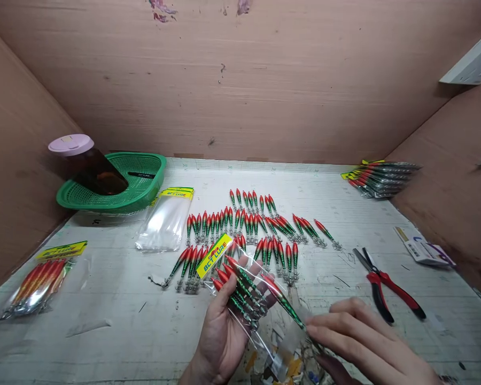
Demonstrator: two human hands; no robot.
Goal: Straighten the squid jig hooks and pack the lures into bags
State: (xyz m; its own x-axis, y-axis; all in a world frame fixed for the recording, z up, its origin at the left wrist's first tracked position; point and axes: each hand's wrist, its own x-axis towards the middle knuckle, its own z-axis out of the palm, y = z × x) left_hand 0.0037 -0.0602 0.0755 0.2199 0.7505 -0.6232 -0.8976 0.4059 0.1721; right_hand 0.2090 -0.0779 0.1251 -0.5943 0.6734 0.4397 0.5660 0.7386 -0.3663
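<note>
My left hand [224, 331], low in the middle, is closed around a clear plastic bag [260, 342] with a yellow BCT LURE header [215, 256]. Several red and green lures [240, 294] lie inside the bag. To its right, my right hand [364, 337] pinches the hook end of another red and green lure [284, 302]. That lure's red tip points up and left, over the bag; whether it is inside the plastic is hard to tell. Behind my hands, rows of loose red and green lures [224, 222] lie on the table.
Flat bags [164, 219] lie by a green basket [144, 200] holding a dark bottle [96, 171]. Packed orange lures [40, 283] sit at left, packed green ones [380, 179] at back right. Red-handled pliers [379, 278] and a small packet [423, 248] lie at right.
</note>
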